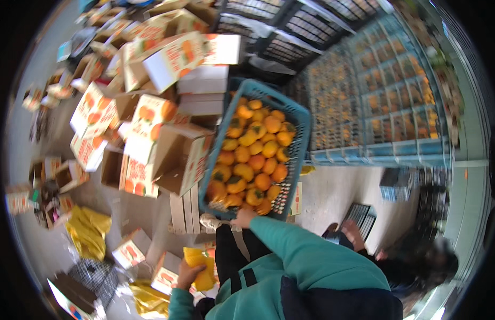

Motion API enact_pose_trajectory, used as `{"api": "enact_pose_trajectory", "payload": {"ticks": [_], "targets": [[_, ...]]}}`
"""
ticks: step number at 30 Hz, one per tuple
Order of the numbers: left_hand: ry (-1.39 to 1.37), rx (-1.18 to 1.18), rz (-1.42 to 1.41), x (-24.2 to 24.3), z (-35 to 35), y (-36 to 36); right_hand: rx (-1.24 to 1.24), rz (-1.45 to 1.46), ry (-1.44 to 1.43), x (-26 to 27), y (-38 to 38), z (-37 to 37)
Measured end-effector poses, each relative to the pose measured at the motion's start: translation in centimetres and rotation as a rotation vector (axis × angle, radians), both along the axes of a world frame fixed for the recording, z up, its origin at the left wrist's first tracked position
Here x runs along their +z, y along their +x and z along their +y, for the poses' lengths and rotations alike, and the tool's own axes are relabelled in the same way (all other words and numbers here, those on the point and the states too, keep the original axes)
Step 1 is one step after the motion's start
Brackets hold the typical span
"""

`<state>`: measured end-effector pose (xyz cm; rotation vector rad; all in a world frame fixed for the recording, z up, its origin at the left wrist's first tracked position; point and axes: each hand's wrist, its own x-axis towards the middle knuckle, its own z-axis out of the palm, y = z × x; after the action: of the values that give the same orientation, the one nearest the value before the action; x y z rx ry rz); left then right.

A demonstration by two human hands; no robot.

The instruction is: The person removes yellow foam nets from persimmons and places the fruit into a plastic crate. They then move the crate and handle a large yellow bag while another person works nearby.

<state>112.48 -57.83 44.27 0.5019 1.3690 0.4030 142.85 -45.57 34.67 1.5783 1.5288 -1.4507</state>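
Observation:
Bunched yellow foam netting (pixel 203 270) is in my left hand (pixel 188 274), held low beside my legs. My right hand (pixel 245 218) reaches to the near end of a blue plastic crate (pixel 299 160). Its fingers are against the persimmons at that end; whether they grip one is hidden. Orange persimmons (pixel 255 148), several with green calyxes, fill much of the crate. Bare crate mesh shows at its near right corner.
Printed cardboard boxes (pixel 143 128) lie piled to the left, several of them open. Tall stacks of blue crates (pixel 399 152) holding fruit stand at the right. Another person (pixel 419 264) is low at the right. Yellow plastic bags (pixel 87 232) lie on the floor.

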Motion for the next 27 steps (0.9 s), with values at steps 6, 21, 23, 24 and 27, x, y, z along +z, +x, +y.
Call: {"api": "enact_pose_trajectory", "payload": {"ticks": [6,21,23,24,27], "targets": [[0.499,0.015,0.677,-5.5,12.0,2.8,-0.157,0.166,0.031,0.0,-6.0,-2.5],[0.067,0.515,0.443,-20.0,13.9,1.5,-0.158,0.175,-0.111,1.3,-5.4,-2.6],[0.251,0.338,0.333,-21.4,14.3,1.1,-0.145,0.15,-0.086,1.3,-5.5,-2.6],[0.312,0.191,0.302,-22.0,15.9,0.9,-0.152,0.192,-0.085,1.3,-5.4,-2.7],[0.708,-0.04,0.428,-22.3,24.6,2.7,-0.163,0.233,-0.091,1.2,-4.9,-2.8]]}}
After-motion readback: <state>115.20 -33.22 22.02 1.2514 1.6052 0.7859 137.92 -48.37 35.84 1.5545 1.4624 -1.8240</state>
